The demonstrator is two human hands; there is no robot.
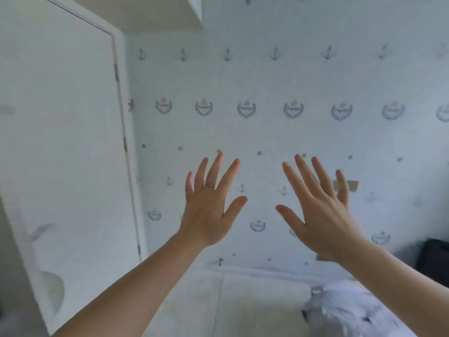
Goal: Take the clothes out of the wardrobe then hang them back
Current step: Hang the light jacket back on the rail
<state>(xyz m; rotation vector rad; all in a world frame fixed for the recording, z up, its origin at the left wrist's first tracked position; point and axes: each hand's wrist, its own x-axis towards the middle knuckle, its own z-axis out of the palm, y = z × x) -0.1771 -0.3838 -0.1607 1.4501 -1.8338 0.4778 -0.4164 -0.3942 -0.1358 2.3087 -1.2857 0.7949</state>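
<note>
Right of the white door [60,142], I've got my left hand [209,210] and right hand [323,222] spread wide, empty, so a blind reach could knock that door.

The light is soft, even and cool, a little bluish; shadows are faint. The whole frame is slightly blurred. The white door [63,142] at the left leans and bends from wide-angle distortion, and the bedding [345,310] at lower right looks smeared.

A home bedroom: anchor-patterned wallpaper [267,93] fills the frame, a white door [60,142] stands left, a bed [255,307] with rumpled bedding [352,310] lies bottom right.
</note>
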